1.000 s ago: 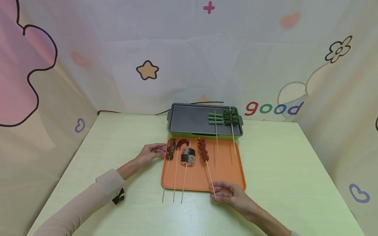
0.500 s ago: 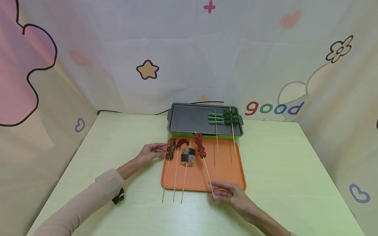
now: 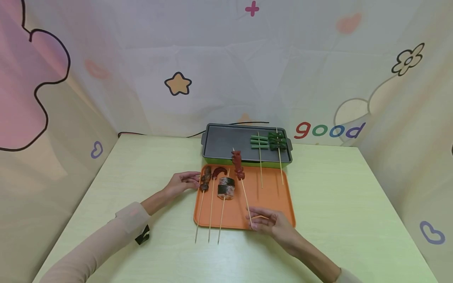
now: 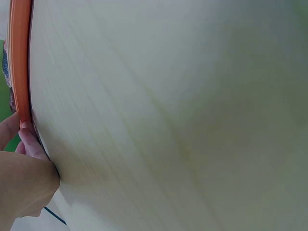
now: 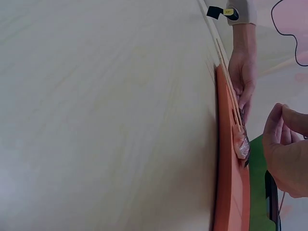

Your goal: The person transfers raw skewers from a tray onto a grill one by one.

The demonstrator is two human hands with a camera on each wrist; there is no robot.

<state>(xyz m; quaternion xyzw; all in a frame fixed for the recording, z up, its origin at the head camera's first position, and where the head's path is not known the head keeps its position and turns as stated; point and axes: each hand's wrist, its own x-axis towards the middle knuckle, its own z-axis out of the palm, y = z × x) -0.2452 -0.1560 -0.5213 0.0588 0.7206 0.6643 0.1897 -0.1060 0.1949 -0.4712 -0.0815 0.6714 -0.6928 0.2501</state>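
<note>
My right hand [image 3: 276, 228] pinches the lower end of a wooden stick threaded with dark red meat pieces, a meat skewer [image 3: 238, 163]. This skewer is raised over the orange tray [image 3: 269, 204], its tip overlapping the front rim of the grill plate. At the tray's left rim my left hand [image 3: 180, 184] grips the edge between thumb and fingers, as the left wrist view shows at the rim [image 4: 20, 62]. On the tray lie a brown meat skewer [image 3: 205, 179], a dark red curled skewer [image 3: 219, 171] and a seaweed-wrapped skewer [image 3: 225, 188], their sticks hanging past the near edge.
Behind the tray stands a green grill with a dark grey plate [image 3: 226, 143]. On its right side lie a green-stalk skewer [image 3: 259, 142] and a leafy green skewer [image 3: 277, 140], sticks extending toward me. A black cord [image 3: 194, 134] runs along the back wall.
The meat skewer in my right hand has moved up and slightly left, from over the tray toward the grill's front edge. My left hand stays at the tray's rim.
</note>
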